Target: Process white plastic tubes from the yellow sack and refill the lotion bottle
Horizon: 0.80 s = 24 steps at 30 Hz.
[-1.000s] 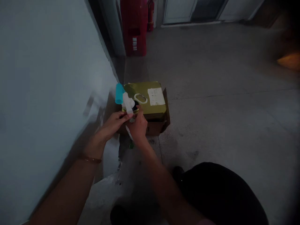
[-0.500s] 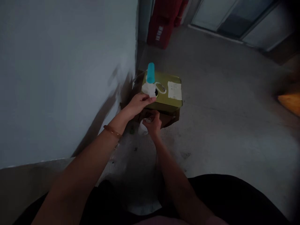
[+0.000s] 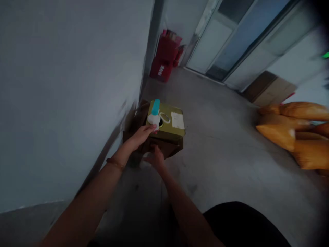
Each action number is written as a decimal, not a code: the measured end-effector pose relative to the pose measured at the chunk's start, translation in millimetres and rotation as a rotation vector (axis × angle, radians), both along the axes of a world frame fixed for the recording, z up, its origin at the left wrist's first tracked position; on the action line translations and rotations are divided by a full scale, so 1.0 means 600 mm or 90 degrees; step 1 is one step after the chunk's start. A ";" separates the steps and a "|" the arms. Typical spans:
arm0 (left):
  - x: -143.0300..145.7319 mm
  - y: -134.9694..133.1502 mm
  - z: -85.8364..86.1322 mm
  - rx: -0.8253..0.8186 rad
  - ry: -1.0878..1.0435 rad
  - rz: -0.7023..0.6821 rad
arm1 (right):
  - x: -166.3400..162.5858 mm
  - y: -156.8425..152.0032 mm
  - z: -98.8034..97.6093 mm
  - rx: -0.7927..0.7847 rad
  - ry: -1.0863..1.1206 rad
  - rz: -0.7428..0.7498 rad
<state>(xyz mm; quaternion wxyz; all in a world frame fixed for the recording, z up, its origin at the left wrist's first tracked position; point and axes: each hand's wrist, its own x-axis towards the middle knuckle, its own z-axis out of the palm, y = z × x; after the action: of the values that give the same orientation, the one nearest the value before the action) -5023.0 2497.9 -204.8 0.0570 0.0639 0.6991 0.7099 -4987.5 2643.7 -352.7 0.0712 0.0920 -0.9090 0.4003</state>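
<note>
A yellow-green metal can (image 3: 168, 132) stands in a torn cardboard box (image 3: 164, 144) against the wall. On its top, beside a round dark opening, is a white plastic fitting (image 3: 154, 119) with a blue cylindrical top (image 3: 155, 107). My left hand (image 3: 144, 134) is closed around the lower part of this fitting. Below the can's front side, my right hand (image 3: 157, 158) has thumb and fingers apart beside a whitish container (image 3: 144, 163) low near the floor. The container is dim and blurred, partly behind the thumb.
A white ring handle (image 3: 165, 118) and a paper label (image 3: 178, 120) are on the can's top. The wall (image 3: 77, 85) is close on the left. Red fire boxes (image 3: 161, 68) and an extinguisher (image 3: 179, 55) stand behind. Orange sacks (image 3: 311, 147) and a carton (image 3: 273, 89) lie right.
The view has tilted up and right, bringing sacks and carton into sight. My right hand's fingers have spread from their pinch on the whitish container. My left hand stays on the fitting.
</note>
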 end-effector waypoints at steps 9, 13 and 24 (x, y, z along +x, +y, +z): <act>-0.005 0.007 -0.017 0.142 -0.031 -0.013 | -0.150 0.099 0.302 -0.040 0.329 -0.046; -0.005 0.003 -0.017 0.168 -0.044 -0.002 | -0.228 0.048 0.396 0.108 0.318 0.334; -0.010 0.006 0.039 -0.034 -0.114 0.019 | -0.286 0.020 0.340 0.038 0.311 0.425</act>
<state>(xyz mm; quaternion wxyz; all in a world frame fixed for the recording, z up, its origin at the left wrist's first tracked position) -5029.0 2501.8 -181.2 0.1103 -0.0113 0.7106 0.6949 -5159.1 2655.6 -148.9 0.1486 0.4759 -0.7968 0.3412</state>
